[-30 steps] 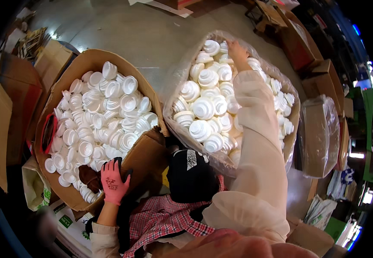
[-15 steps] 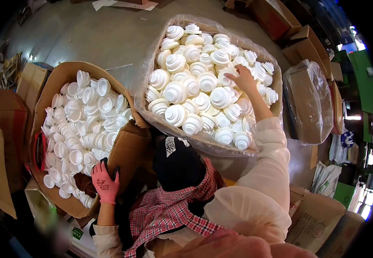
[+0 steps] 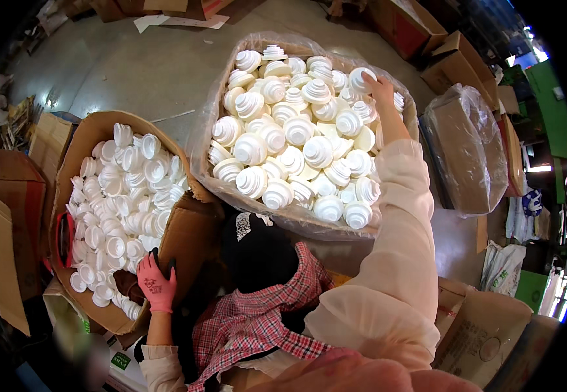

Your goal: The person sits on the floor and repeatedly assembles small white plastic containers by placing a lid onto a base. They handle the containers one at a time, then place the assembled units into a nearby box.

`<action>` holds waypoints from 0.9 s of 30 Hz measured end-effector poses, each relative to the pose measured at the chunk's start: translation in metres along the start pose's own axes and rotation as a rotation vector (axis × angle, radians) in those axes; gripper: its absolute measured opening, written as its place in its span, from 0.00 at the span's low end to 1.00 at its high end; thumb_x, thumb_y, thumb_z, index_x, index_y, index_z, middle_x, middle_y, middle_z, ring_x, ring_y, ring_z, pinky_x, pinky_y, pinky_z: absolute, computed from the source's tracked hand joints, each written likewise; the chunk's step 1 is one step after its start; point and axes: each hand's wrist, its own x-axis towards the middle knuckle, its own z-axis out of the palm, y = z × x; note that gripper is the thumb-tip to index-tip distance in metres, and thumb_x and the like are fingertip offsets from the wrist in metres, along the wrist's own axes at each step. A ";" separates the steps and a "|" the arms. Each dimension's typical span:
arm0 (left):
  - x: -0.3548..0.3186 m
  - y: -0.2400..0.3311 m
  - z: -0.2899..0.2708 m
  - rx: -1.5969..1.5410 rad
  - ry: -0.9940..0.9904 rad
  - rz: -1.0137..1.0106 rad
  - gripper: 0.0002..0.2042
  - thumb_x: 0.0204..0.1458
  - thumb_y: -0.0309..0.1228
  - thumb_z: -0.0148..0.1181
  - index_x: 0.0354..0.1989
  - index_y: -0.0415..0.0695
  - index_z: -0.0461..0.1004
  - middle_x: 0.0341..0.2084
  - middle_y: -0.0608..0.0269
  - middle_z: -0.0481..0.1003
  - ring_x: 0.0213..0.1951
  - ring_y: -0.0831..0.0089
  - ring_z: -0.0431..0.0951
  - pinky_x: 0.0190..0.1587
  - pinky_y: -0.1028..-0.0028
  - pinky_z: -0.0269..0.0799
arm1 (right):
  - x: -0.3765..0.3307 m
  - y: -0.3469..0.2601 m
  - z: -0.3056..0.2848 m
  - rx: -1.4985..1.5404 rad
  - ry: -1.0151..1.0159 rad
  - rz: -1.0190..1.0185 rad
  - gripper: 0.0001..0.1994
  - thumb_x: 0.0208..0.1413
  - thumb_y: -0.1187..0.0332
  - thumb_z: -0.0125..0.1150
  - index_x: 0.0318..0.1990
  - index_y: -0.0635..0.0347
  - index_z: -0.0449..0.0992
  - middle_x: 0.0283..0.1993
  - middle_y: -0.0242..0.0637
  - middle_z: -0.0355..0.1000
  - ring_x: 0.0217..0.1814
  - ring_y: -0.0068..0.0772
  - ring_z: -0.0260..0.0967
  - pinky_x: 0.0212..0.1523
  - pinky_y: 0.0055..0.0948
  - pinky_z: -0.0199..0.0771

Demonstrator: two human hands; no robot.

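My right hand (image 3: 381, 90), bare, reaches to the far right of a large plastic-lined carton (image 3: 203, 140). Its fingers close on the edge of a white stepped plastic piece (image 3: 361, 79), round and tiered. Many similar pieces (image 3: 318, 151) fill that carton in a loose heap. My left hand (image 3: 157, 282) wears a pink glove with dark fingertips. It rests at the near right edge of a smaller carton (image 3: 195, 228), thumb apart from the fingers, with nothing seen in it. White shallow round caps (image 3: 117, 245) are piled inside this carton.
A plastic-wrapped carton (image 3: 464, 150) stands right of the large one. Open cartons (image 3: 458, 68) lie at the far right, and another carton (image 3: 483, 333) is at the near right. A red-rimmed object (image 3: 64, 239) sits at the smaller carton's left wall. Grey floor (image 3: 127, 62) stretches beyond.
My right hand has moved farther away over the heap and now grips a stepped piece. The view has shifted slightly; my left hand stays by the smaller carton's edge.
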 end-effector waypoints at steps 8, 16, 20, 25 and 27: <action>-0.002 -0.001 -0.004 0.012 -0.021 -0.024 0.30 0.39 0.36 0.65 0.50 0.33 0.65 0.46 0.47 0.68 0.51 0.51 0.66 0.57 0.60 0.58 | 0.040 0.022 0.072 -0.749 0.139 -0.169 0.27 0.59 0.47 0.46 0.49 0.64 0.73 0.53 0.54 0.69 0.57 0.54 0.65 0.60 0.45 0.58; 0.003 0.002 0.001 0.000 -0.025 -0.040 0.30 0.39 0.36 0.65 0.50 0.34 0.65 0.47 0.48 0.68 0.52 0.52 0.66 0.58 0.61 0.59 | -0.064 -0.011 0.086 -0.639 -0.109 -0.480 0.43 0.41 0.38 0.63 0.63 0.49 0.59 0.50 0.53 0.65 0.55 0.55 0.64 0.51 0.47 0.68; 0.002 -0.002 0.005 0.014 -0.049 -0.044 0.31 0.39 0.34 0.65 0.54 0.35 0.63 0.49 0.47 0.68 0.53 0.51 0.66 0.57 0.60 0.60 | -0.080 -0.007 0.101 -0.755 -0.161 -0.557 0.37 0.44 0.46 0.64 0.63 0.41 0.59 0.52 0.53 0.63 0.54 0.54 0.65 0.52 0.45 0.66; 0.000 0.001 0.001 -0.017 -0.038 -0.050 0.31 0.39 0.35 0.65 0.52 0.34 0.64 0.48 0.47 0.68 0.53 0.52 0.66 0.58 0.61 0.59 | -0.099 -0.023 0.076 -0.667 -0.142 -0.612 0.36 0.43 0.49 0.66 0.60 0.46 0.62 0.50 0.50 0.65 0.51 0.50 0.66 0.51 0.43 0.68; -0.003 0.003 0.003 -0.020 -0.044 -0.067 0.30 0.39 0.35 0.65 0.51 0.34 0.65 0.48 0.48 0.68 0.53 0.52 0.66 0.58 0.61 0.59 | -0.080 -0.013 0.050 -0.450 0.078 -0.598 0.35 0.43 0.50 0.67 0.58 0.54 0.63 0.51 0.48 0.66 0.51 0.48 0.67 0.50 0.41 0.69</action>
